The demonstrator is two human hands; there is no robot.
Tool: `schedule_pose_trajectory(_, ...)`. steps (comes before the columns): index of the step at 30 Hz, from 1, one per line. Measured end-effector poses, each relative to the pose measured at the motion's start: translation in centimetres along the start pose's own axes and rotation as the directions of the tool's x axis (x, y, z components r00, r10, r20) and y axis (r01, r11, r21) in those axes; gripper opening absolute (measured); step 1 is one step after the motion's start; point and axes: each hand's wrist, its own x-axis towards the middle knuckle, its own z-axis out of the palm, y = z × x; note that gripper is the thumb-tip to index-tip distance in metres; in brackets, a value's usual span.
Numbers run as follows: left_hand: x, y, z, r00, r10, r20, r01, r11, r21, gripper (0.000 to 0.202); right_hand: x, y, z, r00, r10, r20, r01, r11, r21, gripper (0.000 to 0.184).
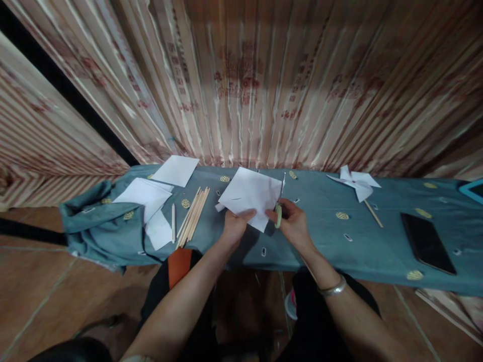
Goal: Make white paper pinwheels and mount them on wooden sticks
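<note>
A white paper square with a short slit in its left part is held over the cloth-covered table. My left hand pinches its lower edge, thumb on top. In my right hand is a pair of scissors with pale green handles, the blades pointing away from me beside the paper's right corner. My right hand's fingertips also come close to the sheet's lower right edge; whether they grip it I cannot tell. Another bit of white paper shows under the sheet's left corner.
Left of the hands lie wooden sticks, a white pencil-like stick and several paper sheets. A white paper pinwheel on a stick and a black phone lie to the right. A pleated curtain hangs behind the table.
</note>
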Motion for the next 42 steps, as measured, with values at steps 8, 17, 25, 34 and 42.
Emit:
schedule_pose_trajectory(8, 1.9, 2.6, -1.5, 0.977, 0.196, -0.085, -0.191, 0.98, 0.057, 0.032, -2.2, -0.7, 0.5, 0.955, 0.055, 0.293, -0.064, 0.998, 0.025, 0.046)
schedule_pose_trajectory(17, 2.6, 3.7, -2.1, 0.944, 0.318, -0.09, -0.308, 0.945, 0.105, 0.044, -4.6, 1.0, 0.6, 0.792, 0.178, 0.585, -0.2, 0.979, -0.028, 0.043)
schedule_pose_trajectory(25, 2.8, 2.6, -1.9, 0.953, 0.291, -0.086, -0.278, 0.951, 0.133, 0.04, -4.4, -0.3, 0.9, 0.754, 0.272, 0.598, -0.352, 0.936, 0.017, 0.051)
schedule_pose_trajectory(34, 2.9, 2.1, -1.9, 0.955, 0.287, -0.078, -0.273, 0.95, 0.154, 0.025, -4.3, -0.6, 1.2, 0.755, 0.265, 0.599, -0.357, 0.933, 0.038, 0.049)
schedule_pose_trajectory(42, 2.9, 1.9, -2.0, 0.955, 0.288, -0.066, -0.273, 0.946, 0.175, 0.025, -4.0, -0.5, 1.3, 0.761, 0.262, 0.593, -0.351, 0.936, 0.037, 0.047)
